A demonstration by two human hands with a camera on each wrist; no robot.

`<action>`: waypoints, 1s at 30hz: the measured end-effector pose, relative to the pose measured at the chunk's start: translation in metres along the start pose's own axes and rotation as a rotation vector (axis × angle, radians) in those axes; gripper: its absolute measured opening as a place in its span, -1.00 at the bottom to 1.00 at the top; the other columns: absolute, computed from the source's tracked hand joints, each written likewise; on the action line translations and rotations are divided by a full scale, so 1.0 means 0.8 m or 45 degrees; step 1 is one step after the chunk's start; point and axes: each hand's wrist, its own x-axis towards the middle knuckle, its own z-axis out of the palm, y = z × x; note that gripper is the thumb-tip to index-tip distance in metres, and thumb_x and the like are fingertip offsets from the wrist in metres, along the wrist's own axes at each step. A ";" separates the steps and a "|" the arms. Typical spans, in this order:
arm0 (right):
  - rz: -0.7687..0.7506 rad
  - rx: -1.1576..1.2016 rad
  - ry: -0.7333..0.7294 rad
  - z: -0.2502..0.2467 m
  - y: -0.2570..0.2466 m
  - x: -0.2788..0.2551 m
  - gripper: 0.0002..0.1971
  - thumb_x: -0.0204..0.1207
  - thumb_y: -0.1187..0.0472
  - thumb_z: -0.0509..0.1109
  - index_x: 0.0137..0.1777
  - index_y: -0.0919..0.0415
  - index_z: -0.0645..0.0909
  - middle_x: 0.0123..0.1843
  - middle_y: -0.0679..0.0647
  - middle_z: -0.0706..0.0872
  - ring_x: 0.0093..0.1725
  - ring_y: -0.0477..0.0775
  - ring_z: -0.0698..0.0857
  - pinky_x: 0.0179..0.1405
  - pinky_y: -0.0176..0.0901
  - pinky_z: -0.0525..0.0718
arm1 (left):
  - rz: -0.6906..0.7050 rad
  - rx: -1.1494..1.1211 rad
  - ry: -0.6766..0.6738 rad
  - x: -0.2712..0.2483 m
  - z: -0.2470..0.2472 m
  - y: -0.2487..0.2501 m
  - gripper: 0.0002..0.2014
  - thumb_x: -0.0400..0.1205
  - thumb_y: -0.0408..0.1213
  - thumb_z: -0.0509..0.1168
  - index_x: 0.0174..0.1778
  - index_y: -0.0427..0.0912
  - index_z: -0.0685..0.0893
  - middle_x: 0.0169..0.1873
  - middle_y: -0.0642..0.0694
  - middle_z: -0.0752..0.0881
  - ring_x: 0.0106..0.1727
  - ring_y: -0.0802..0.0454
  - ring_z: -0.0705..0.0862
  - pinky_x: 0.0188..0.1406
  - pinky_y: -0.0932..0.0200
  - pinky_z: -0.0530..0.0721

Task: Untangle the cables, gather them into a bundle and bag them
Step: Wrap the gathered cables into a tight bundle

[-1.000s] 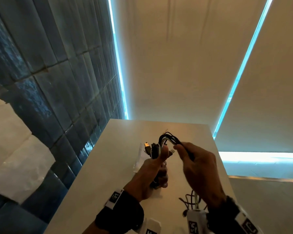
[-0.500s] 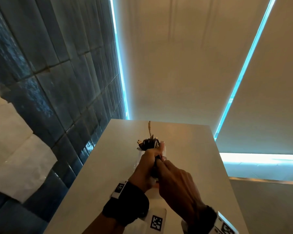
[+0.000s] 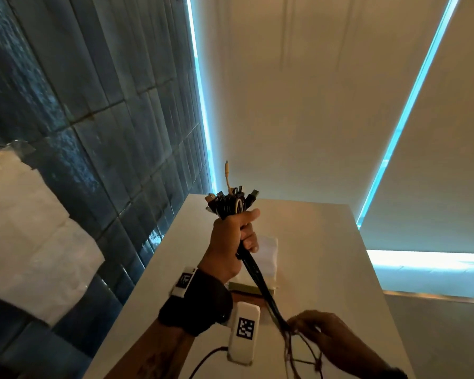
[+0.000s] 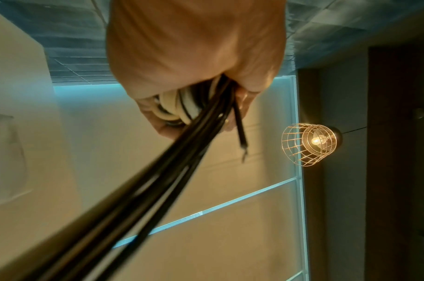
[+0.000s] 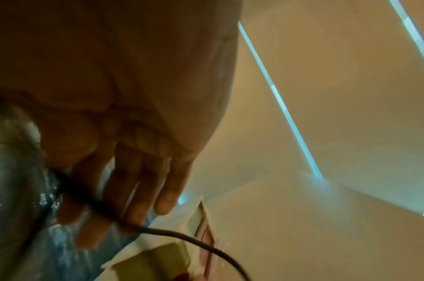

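Left hand (image 3: 231,239): raised above the worktop (image 3: 326,258); fingers and thumb curled round the cables (image 3: 231,205), gripping the bundle just under the plug ends; the left wrist view shows black and pale strands packed inside the fist (image 4: 194,57)
Cables: plug ends fan out above the fist, one pale plug (image 3: 226,170) sticking up higher than the rest; below the fist the black strands run taut, down and toward the person, to the right hand (image 3: 320,335); past it loose thin loops hang at the near edge of the worktop
Right hand: low, near the worktop's front edge; fingers fairly straight and lightly bent, strands passing between thumb and fingers (image 5: 134,190); blur hides whether they pinch or only guide them, so I cannot tell
Bag (image 3: 266,255): clear plastic, flat on the worktop under the taut strands, apart from both hands
Worktop: pale, narrow; dark tiled wall (image 3: 107,132) to its left; wire-caged lamp (image 4: 309,144) lit in the left wrist view
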 end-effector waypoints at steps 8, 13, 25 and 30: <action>-0.033 0.614 -0.094 -0.017 -0.117 0.034 -0.43 0.68 -0.23 -0.06 0.09 0.04 0.73 -0.06 0.01 0.85 -0.05 -0.01 0.81 0.03 -0.20 0.69 | 0.078 0.064 -0.048 -0.014 0.012 -0.033 -0.57 0.51 -0.40 0.44 -0.59 -0.09 0.39 -0.67 -0.04 0.34 -0.65 0.02 0.40 -0.53 0.18 0.46; -0.027 0.800 -0.080 0.011 -0.131 0.035 -0.62 0.60 -0.12 0.17 -0.36 0.05 0.56 -0.53 -0.09 0.41 -0.57 -0.12 0.30 -0.56 -0.28 0.32 | 0.148 0.040 0.001 -0.017 0.001 -0.034 -0.66 0.50 -0.36 0.45 -0.53 -0.15 0.47 -0.60 -0.06 0.45 -0.54 -0.01 0.52 -0.43 0.12 0.52; 0.021 1.054 -0.187 0.028 -0.100 0.027 -0.56 0.56 -0.13 0.24 -0.37 0.21 0.42 -0.51 0.09 0.22 -0.56 -0.02 0.14 -0.62 -0.22 0.13 | -0.066 -0.255 0.005 -0.024 -0.010 -0.026 -0.75 0.42 -0.05 0.40 -0.38 -0.14 0.56 -0.51 -0.05 0.53 -0.53 0.04 0.53 -0.47 0.15 0.47; 0.109 1.081 -0.263 0.022 -0.092 0.021 -0.56 0.49 -0.12 0.32 -0.39 0.24 0.43 -0.51 0.07 0.17 -0.55 -0.02 0.11 -0.59 -0.18 0.03 | -0.065 -0.264 0.012 -0.027 -0.010 -0.027 -0.80 0.42 -0.13 0.40 -0.32 -0.15 0.57 -0.49 -0.05 0.51 -0.51 0.04 0.53 -0.46 0.15 0.51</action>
